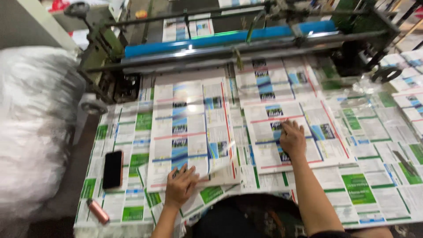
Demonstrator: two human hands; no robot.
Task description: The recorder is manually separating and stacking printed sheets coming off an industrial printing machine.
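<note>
Left hand [179, 186] lies flat, fingers spread, on the near edge of the left printed sheet [189, 128]; right hand [292, 140] presses flat on the right sheet [286, 110], phone [113, 169] lying far left on the worktop [374, 194]

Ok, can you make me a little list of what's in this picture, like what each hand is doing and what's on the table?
left hand: flat on the near edge of a glossy printed sheet stack
right hand: pressing on a second printed stack further right
table: covered with green and white printed sheets
phone: dark, lying at the left
small pink object: near the left corner, kind unclear
machine: behind the stacks, with a blue roller
</note>
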